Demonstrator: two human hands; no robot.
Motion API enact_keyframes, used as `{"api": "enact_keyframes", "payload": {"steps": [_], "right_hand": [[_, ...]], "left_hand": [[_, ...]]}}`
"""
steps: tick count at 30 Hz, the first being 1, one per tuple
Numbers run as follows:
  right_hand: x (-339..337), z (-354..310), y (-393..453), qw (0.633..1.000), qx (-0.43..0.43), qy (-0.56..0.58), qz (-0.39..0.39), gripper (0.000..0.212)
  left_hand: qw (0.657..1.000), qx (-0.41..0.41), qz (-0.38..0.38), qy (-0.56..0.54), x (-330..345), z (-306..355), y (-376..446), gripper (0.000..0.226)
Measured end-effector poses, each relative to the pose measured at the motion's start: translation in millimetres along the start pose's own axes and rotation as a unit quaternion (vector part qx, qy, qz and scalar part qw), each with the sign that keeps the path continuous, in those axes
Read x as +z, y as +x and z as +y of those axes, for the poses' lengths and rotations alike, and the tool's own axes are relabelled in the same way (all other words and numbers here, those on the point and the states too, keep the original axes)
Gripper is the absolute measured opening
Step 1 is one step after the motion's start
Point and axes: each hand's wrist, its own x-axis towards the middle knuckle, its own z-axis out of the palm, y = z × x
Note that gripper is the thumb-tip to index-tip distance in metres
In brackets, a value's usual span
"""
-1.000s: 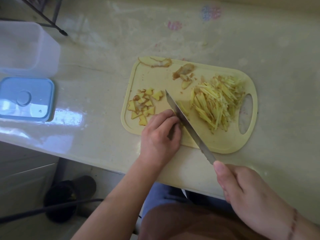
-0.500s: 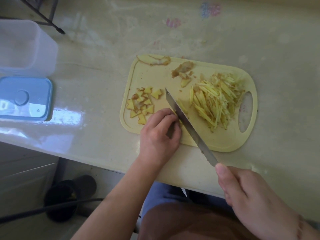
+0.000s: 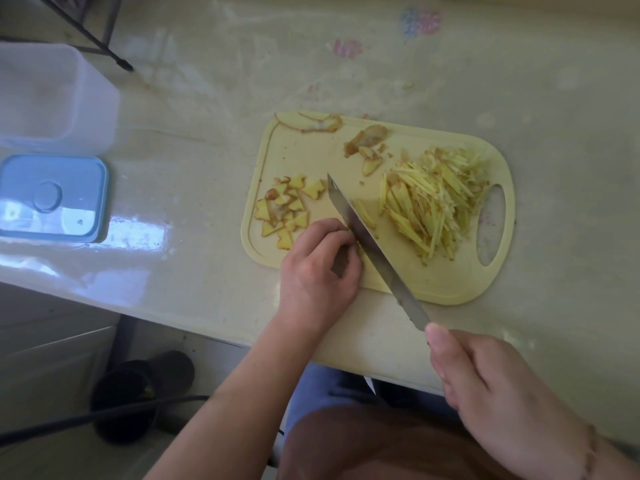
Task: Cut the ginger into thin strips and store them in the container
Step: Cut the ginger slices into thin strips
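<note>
The right hand (image 3: 498,386) grips the knife (image 3: 374,251). The left hand (image 3: 318,268) curls over ginger on the cutting board (image 3: 450,285), beside the blade.

Pale glossy desk (image 3: 214,140) over a dim floor, from my head view.

I see bright light glaring off the desk's left edge, and faint pink (image 3: 348,48) and blue (image 3: 420,20) marks near its far side. Dark metal legs (image 3: 86,36) cross the top left corner. Below the desk edge a dark slipper (image 3: 145,389) lies on the grey floor (image 3: 45,459), with a black cable (image 3: 104,415) running past it.
</note>
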Motion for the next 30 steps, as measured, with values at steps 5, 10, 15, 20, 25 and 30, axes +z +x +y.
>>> {"api": "enact_keyframes", "payload": {"steps": [5, 10, 15, 20, 25, 30], "right_hand": [[4.6, 0.2, 5.8, 1.000, -0.006, -0.014, 0.011, 0.090], [6.5, -6.0, 17.1, 1.000, -0.019, -0.012, 0.011, 0.075], [2.2, 1.5, 2.4, 1.000, -0.006, -0.008, 0.009, 0.088], [-0.9, 4.3, -3.2, 1.000, -0.003, -0.012, 0.004, 0.091], [4.2, 1.9, 1.9, 1.000, 0.010, -0.006, -0.009, 0.091], [3.8, -10.4, 20.0, 1.000, -0.008, 0.010, -0.007, 0.081]], "left_hand": [[1.000, 0.012, -0.005, -0.003, -0.4, -0.7, -0.6, 0.007], [1.000, 0.010, -0.001, 0.003, -0.2, -0.5, -0.5, 0.006], [1.000, -0.006, 0.002, -0.005, -1.1, 0.8, -0.4, 0.005], [1.000, 0.001, 0.003, -0.012, -0.5, 0.0, -0.8, 0.006], [1.000, 0.011, 0.003, -0.006, -1.0, -0.7, -1.3, 0.007], [1.000, 0.002, 0.006, -0.008, -1.4, -0.1, -1.6, 0.006]]}}
